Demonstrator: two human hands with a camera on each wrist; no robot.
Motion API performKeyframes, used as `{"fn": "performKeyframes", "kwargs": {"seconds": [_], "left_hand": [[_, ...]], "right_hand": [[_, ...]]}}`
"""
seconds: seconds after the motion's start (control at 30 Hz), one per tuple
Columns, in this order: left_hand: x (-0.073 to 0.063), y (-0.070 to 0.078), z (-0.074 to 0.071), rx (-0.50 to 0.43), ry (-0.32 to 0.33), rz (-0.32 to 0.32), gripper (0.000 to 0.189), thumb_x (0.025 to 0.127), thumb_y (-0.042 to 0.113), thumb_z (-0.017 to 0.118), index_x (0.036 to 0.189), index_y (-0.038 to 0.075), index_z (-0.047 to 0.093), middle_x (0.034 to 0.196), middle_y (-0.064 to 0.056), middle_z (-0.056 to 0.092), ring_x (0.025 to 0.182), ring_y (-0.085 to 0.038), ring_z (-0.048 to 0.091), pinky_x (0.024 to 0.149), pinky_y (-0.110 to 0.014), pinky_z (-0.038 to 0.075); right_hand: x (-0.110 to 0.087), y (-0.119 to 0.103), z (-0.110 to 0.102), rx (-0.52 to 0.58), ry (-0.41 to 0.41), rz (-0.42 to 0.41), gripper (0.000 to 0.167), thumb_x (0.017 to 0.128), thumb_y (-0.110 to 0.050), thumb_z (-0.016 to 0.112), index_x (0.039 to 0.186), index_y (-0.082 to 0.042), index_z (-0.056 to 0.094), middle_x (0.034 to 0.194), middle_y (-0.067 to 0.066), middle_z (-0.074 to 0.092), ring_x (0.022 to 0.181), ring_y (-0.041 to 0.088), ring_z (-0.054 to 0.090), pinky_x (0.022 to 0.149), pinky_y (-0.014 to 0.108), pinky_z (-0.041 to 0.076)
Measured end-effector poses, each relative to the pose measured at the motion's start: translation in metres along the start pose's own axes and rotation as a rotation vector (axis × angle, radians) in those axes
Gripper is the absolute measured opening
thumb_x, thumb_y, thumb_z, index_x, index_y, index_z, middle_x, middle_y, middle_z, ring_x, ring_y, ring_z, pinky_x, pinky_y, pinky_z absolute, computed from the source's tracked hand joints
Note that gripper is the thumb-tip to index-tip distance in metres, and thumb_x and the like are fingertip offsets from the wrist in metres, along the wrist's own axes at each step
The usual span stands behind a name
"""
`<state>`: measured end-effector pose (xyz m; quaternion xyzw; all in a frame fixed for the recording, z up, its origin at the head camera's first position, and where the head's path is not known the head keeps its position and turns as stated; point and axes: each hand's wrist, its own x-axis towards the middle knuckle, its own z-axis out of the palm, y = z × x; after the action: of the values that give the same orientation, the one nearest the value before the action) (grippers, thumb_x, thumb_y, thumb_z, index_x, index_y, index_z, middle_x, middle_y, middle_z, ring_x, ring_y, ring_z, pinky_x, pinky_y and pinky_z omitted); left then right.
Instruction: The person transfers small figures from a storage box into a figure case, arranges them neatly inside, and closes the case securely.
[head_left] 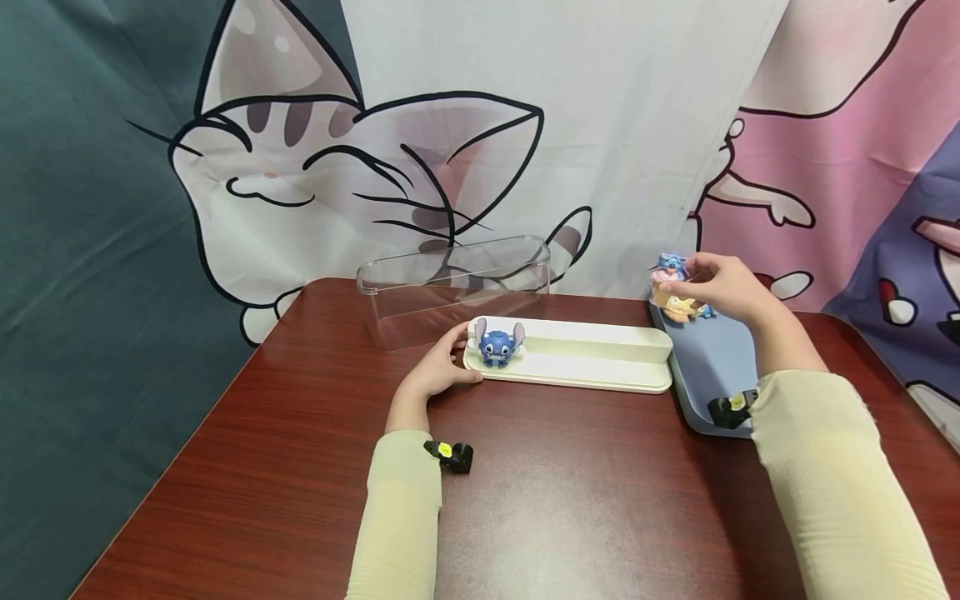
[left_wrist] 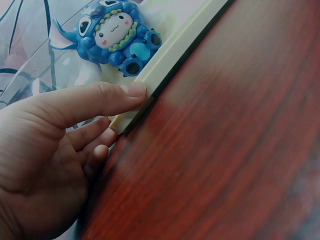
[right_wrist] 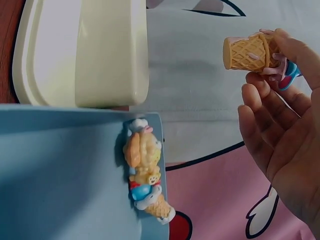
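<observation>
My left hand (head_left: 438, 367) holds the left end of a cream two-step display stand (head_left: 592, 371), thumb (left_wrist: 134, 90) on its front rim and fingers at the end. A blue big-eared figurine (head_left: 497, 347) with a small white face sits upright on the stand's lower step, near that hand. Above the far end of a blue-grey tray (head_left: 712, 350), my right hand (head_left: 723, 283) pinches an ice-cream-cone figurine (right_wrist: 252, 51) with a blue top between thumb and fingers. Below it in the tray lie small figurines (right_wrist: 145, 165), yellowish with a cone-shaped piece.
A clear plastic cover (head_left: 457, 292) stands behind the display stand at the table's back edge. The tray touches or nearly touches the stand's right end. A cartoon-printed curtain (head_left: 637, 108) hangs behind the reddish-brown table (head_left: 570, 500).
</observation>
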<state>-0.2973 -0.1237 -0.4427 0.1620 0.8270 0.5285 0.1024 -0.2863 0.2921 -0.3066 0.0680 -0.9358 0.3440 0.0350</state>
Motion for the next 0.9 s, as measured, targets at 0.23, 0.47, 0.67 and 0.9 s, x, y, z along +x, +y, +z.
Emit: {"fn": "performKeyframes", "kwargs": {"seconds": [0.23, 0.47, 0.67, 0.9], "left_hand": [[0.001, 0.001, 0.000, 0.003, -0.003, 0.008, 0.094, 0.069, 0.001, 0.079, 0.145, 0.012, 0.025, 0.138, -0.012, 0.038, 0.123, -0.025, 0.038, 0.102, -0.040, 0.031], [0.001, 0.001, -0.001, 0.000, -0.006, 0.013, 0.094, 0.069, 0.002, 0.079, 0.145, 0.011, 0.025, 0.138, -0.013, 0.038, 0.123, -0.026, 0.038, 0.102, -0.040, 0.032], [0.000, 0.001, -0.001, 0.012, 0.003, 0.001, 0.095, 0.069, 0.002, 0.079, 0.146, 0.010, 0.024, 0.138, -0.012, 0.038, 0.123, -0.025, 0.038, 0.102, -0.039, 0.032], [0.000, 0.000, 0.000, 0.006, -0.001, -0.004, 0.094, 0.070, 0.002, 0.079, 0.146, 0.012, 0.025, 0.138, -0.012, 0.038, 0.123, -0.024, 0.037, 0.102, -0.039, 0.032]], "right_hand": [[0.000, -0.008, 0.000, -0.012, -0.012, -0.004, 0.041, 0.083, -0.033, 0.069, 0.098, 0.002, 0.055, 0.081, 0.009, 0.059, 0.070, 0.016, 0.053, 0.057, 0.026, 0.046], [0.001, -0.016, 0.002, -0.028, -0.011, -0.017, 0.040, 0.083, -0.033, 0.069, 0.097, 0.001, 0.054, 0.082, 0.010, 0.059, 0.071, 0.017, 0.052, 0.058, 0.026, 0.045], [0.001, -0.021, 0.003, -0.020, -0.013, -0.041, 0.038, 0.082, -0.032, 0.069, 0.095, 0.001, 0.055, 0.079, 0.009, 0.058, 0.071, 0.018, 0.051, 0.057, 0.026, 0.044], [0.000, -0.029, 0.006, -0.016, -0.001, -0.052, 0.037, 0.081, -0.032, 0.071, 0.091, 0.000, 0.055, 0.081, 0.009, 0.058, 0.071, 0.017, 0.050, 0.057, 0.026, 0.044]]}}
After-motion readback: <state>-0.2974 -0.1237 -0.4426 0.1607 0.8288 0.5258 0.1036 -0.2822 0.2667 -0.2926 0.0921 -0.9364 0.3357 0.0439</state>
